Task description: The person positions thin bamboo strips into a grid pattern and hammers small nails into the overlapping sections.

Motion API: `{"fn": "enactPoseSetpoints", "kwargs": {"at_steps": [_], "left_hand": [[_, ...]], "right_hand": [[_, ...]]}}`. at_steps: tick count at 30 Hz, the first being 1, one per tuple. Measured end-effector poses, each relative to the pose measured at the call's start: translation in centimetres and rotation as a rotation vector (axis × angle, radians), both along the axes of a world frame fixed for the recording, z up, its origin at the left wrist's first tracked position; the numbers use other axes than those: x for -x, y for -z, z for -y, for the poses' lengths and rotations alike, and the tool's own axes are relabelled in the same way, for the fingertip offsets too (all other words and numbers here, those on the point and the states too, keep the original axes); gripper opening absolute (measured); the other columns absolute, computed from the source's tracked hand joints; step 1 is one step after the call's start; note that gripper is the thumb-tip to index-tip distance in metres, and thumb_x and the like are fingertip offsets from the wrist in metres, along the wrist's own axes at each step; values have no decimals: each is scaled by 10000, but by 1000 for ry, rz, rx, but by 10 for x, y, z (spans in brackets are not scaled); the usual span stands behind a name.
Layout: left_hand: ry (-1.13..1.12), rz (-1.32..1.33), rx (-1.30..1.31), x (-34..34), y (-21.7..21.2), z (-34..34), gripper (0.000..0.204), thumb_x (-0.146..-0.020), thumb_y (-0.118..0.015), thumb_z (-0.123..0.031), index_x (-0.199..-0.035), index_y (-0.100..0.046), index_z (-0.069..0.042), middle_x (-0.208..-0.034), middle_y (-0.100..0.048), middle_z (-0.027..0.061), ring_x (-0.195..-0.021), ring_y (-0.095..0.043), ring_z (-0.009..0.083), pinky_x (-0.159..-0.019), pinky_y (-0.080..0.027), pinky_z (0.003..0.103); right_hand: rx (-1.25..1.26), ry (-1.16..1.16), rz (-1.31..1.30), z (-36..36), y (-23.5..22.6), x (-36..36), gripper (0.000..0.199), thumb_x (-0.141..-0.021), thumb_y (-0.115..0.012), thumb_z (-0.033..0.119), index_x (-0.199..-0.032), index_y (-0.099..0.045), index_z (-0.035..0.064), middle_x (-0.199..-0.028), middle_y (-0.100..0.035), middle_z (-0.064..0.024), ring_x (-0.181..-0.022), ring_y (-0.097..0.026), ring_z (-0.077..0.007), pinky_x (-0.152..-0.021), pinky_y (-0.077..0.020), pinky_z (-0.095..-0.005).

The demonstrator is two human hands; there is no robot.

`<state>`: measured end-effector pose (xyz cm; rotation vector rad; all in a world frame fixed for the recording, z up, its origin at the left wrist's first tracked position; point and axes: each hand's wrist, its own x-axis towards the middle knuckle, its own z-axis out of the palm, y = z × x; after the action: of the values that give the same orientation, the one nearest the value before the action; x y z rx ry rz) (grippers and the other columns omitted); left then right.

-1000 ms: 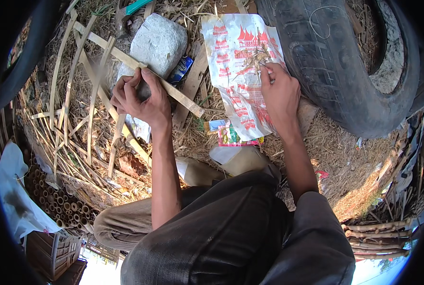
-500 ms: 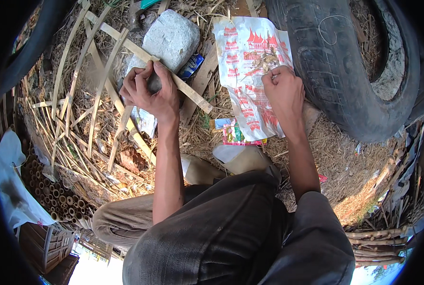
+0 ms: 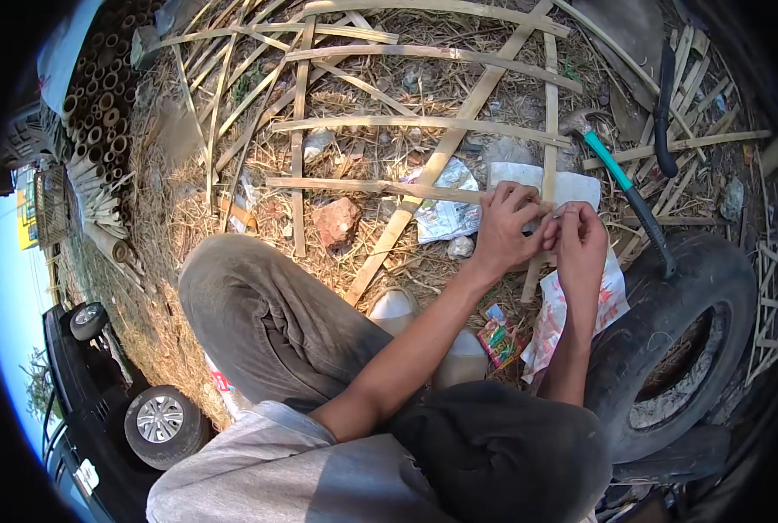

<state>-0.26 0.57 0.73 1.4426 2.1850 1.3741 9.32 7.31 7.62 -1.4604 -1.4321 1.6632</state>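
Observation:
My left hand (image 3: 509, 228) is closed over the right end of a horizontal bamboo strip (image 3: 363, 185), where it meets an upright strip (image 3: 549, 113). Its thumb reaches toward my right hand (image 3: 583, 244), whose fingertips are pinched together at that joint. Whatever the right fingers hold is too small to make out. Beneath the joint lies a pale flat-topped stone (image 3: 576, 186). Several crossed bamboo strips form a lattice beyond and left of my hands. Partly behind my right forearm, a white paper sheet with red print (image 3: 614, 295) lies against the tire (image 3: 720, 270).
A hammer (image 3: 623, 179) with a teal and black handle leans toward the tire. Farther right is a black-handled tool (image 3: 665, 113). A reddish rock (image 3: 336, 222) and a colourful packet (image 3: 499, 342) lie on straw-strewn ground. Bamboo tubes (image 3: 101, 105) are stacked far left, above a parked vehicle (image 3: 84, 410).
My right hand has left the printed paper and come beside my left hand at the strip joint. The view has turned, showing more of the lattice, the hammer and the vehicle.

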Motion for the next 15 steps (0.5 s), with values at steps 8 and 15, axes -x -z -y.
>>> {"fn": "enactPoseSetpoints", "kwargs": {"at_steps": [8,15], "left_hand": [[73,189,72,-1,-1,9,150,-822,-770,-143,-971,-770,-128,-1048,-668,14,-1070,-598,248,-906,-432,416],[121,141,4,-6,-1,-13,172,-810,-787,-110,-980,-765,-124,-1052,-691,7,-1031,-610,266,-906,-430,435]], "right_hand": [[532,-38,-248,-45,1,-3,275,-1064,-368,272,-828,-410,136,-627,-344,29,-543,-330,-96,-535,-305,-278],[350,80,-436,-49,15,-16,199,-1080,-574,252,-1019,-590,64,-795,-613,-16,-713,-548,-104,-672,-429,-247]]}}
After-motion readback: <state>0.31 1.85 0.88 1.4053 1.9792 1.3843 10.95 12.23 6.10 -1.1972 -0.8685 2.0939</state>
